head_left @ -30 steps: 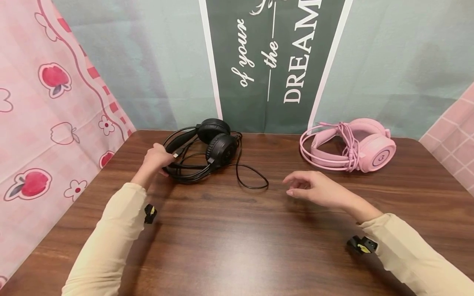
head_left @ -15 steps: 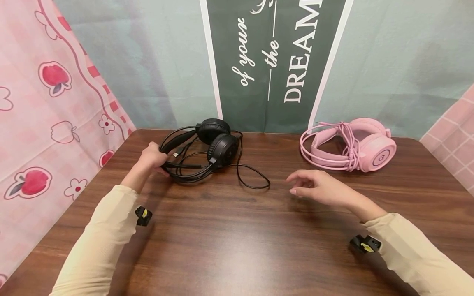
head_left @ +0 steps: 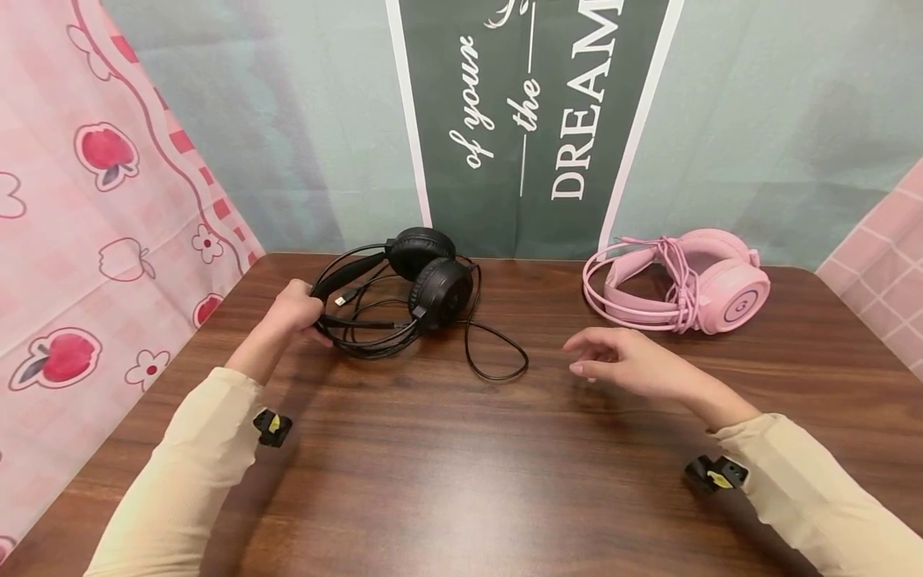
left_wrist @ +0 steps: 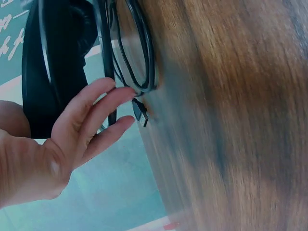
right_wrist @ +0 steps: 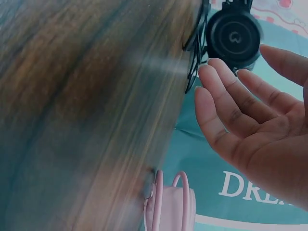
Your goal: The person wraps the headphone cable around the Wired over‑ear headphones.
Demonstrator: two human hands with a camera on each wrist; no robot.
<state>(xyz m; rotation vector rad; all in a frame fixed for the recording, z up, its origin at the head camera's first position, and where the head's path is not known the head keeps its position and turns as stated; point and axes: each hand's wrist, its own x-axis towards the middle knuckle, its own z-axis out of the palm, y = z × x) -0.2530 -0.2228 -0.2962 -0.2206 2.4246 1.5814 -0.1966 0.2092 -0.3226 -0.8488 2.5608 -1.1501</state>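
Note:
At the far left of the table lies a pair of black headphones, its cable in loose loops around it. My left hand grips the headband at its left end. In the left wrist view, the padded headband sits between thumb and fingers of my left hand, and the fingertips reach the thin outer band. A USB plug shows inside the headband. My right hand hovers over the table with loosely bent fingers, holding nothing. In the right wrist view, its fingers are spread apart, short of the black ear cup.
Pink headphones with a bundled pink cable lie at the back right. A loop of black cable extends onto the brown wooden table. Behind the table's back edge hangs a green cloth; a pink patterned cloth is on the left.
My left hand has shifted slightly left and now holds the headband end more closely. The black ear cups and cable loop have moved slightly right. My right hand has drifted a little right.

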